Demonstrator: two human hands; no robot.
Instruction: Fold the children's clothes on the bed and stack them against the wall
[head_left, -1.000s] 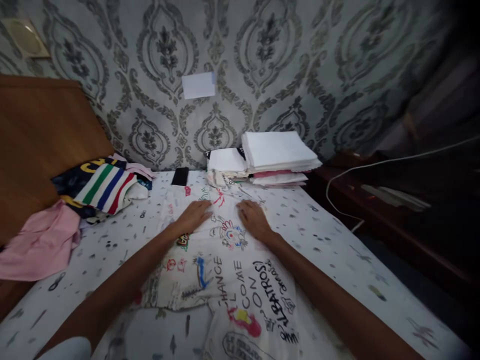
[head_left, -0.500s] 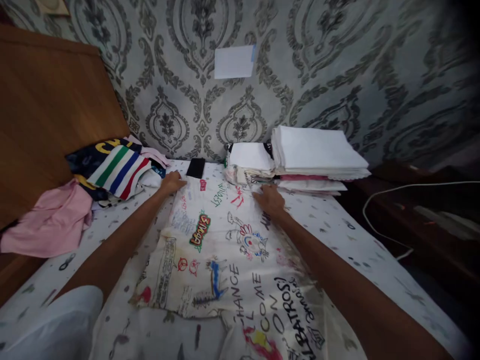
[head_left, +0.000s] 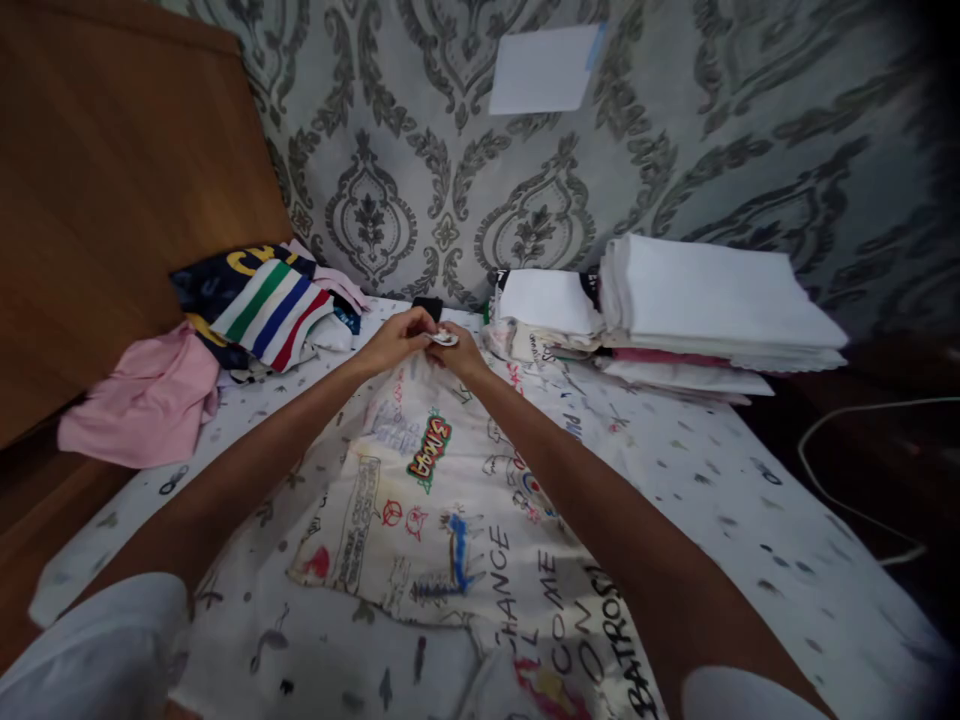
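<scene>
A white shirt [head_left: 480, 480] covered in hand-drawn letters and coloured pictures lies spread over the bed. At its far edge my left hand [head_left: 397, 338] is closed, pinching the cloth. Right beside it, nearly touching, my right hand [head_left: 459, 355] is also closed on the same edge. A small white bit of folded cloth shows between the fingers, and the fabric is drawn up a little there. Behind the hands sits a dark flat object [head_left: 427, 307], partly covered by my left hand.
Crumpled clothes, among them a striped garment [head_left: 274, 315] and a pink one [head_left: 142, 400], lie left by the wooden panel [head_left: 135, 180]. Folded white cloths [head_left: 712, 295] and a smaller folded pile [head_left: 547, 300] stand at the back right. A pale cable [head_left: 832, 495] hangs beyond the bed's right edge.
My hands came together at the shirt's far edge from their spread positions and now pinch the cloth. My right hand moved left. The view shifted slightly, and the dark object is now mostly hidden.
</scene>
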